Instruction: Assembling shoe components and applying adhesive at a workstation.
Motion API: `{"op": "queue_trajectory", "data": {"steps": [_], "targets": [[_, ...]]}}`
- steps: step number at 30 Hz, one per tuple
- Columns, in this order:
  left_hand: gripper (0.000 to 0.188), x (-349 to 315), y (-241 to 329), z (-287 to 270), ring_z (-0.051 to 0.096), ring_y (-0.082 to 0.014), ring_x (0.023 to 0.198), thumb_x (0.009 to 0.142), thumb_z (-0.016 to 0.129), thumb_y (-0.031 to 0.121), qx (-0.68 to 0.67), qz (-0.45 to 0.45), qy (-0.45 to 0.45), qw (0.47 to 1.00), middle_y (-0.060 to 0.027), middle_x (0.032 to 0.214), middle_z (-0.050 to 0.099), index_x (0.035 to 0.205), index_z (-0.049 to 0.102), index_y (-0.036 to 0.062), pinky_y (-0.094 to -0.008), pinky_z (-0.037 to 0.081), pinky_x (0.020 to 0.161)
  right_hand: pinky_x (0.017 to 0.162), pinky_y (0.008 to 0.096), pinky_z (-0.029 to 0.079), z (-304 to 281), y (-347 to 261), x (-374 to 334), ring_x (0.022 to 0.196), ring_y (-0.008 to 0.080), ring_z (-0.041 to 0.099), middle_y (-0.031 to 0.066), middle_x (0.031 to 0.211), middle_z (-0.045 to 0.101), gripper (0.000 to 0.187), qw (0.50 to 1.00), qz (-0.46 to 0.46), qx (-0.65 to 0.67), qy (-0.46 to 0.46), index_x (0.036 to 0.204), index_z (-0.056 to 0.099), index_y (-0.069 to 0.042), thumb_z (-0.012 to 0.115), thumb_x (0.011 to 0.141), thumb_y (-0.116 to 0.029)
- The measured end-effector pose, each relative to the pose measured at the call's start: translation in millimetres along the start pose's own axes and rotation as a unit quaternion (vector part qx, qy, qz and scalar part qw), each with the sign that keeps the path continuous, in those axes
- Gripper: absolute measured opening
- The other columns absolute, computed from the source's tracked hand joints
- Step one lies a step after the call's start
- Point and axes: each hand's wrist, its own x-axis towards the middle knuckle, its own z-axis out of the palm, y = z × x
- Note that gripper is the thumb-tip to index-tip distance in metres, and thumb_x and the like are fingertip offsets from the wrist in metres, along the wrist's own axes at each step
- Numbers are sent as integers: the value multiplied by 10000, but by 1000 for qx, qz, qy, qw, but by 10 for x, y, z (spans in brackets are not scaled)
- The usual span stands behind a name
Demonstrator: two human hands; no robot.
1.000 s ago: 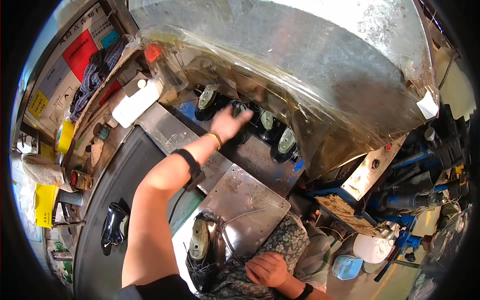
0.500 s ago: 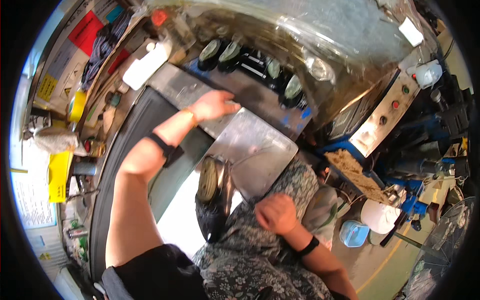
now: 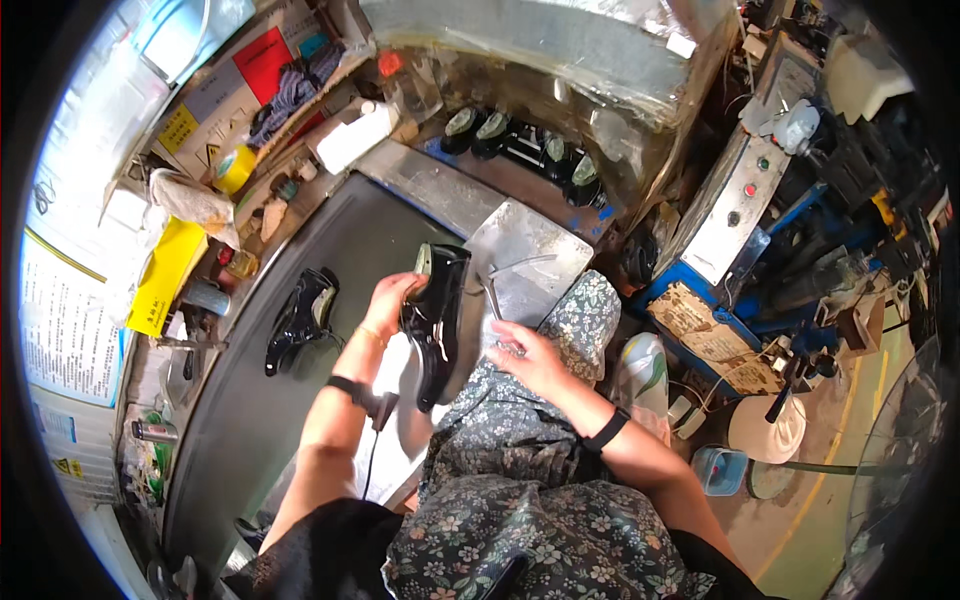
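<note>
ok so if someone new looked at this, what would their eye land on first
Probably the glossy black shoe near the centre, held by the person's left hand. Next might come the bright yellow rectangular sign on the left, or the row of black shoes with pale tops below the big grey metal hood at the top.

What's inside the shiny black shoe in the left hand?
At the opening of the shiny black shoe, held by the left hand, a pale greenish insert shows. Anything deeper inside is covered by the shoe itself and cannot be seen.
</note>
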Motion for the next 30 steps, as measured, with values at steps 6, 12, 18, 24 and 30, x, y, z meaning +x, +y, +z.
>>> {"op": "queue_trajectory", "data": {"steps": [6,12,18,24,30], "targets": [[346,-627,367,1385,659,-209,976,941,591,297,-344,-9,-29,938,-95,1101,682,1158,634,31,-349,532,888,1099,303,301,-208,-716,-453,1326,158,379,79,1493,351,909,932,-41,359,16,1526,158,-25,678,788,-124],[514,-1247,404,1927,572,-182,1149,959,582,126,-30,177,-286,941,-115,1309,571,1424,388,26,-299,461,965,1022,279,387,-1714,-1281,-1486,1202,160,510,92,1417,465,775,937,-104,194,271,1472,333,-1,621,753,-41],[402,-1262,-586,1569,612,-135,1011,929,599,15,87,8,-320,943,-93,1133,660,1316,497,-18,-261,500,899,955,354,443,-3746,-1586,-2306,1104,233,559,142,1192,545,733,752,-125,-348,546,1417,450,-53,729,747,-154],[347,-1331,-699,1706,624,-139,987,941,582,19,25,-10,-321,947,-103,1114,667,1278,519,-36,-267,502,895,913,395,460,-4763,-1677,-2642,1061,343,574,202,1129,540,724,706,-37,-332,624,1342,563,-123,776,678,-317],[291,-1172,-296,2065,616,-126,950,997,535,173,17,21,-277,960,-61,1051,672,1208,584,-22,-278,492,880,996,349,410,-3835,-1729,-2192,1151,313,513,209,1227,497,739,737,-68,-410,533,1314,550,-54,806,633,-188]]}}
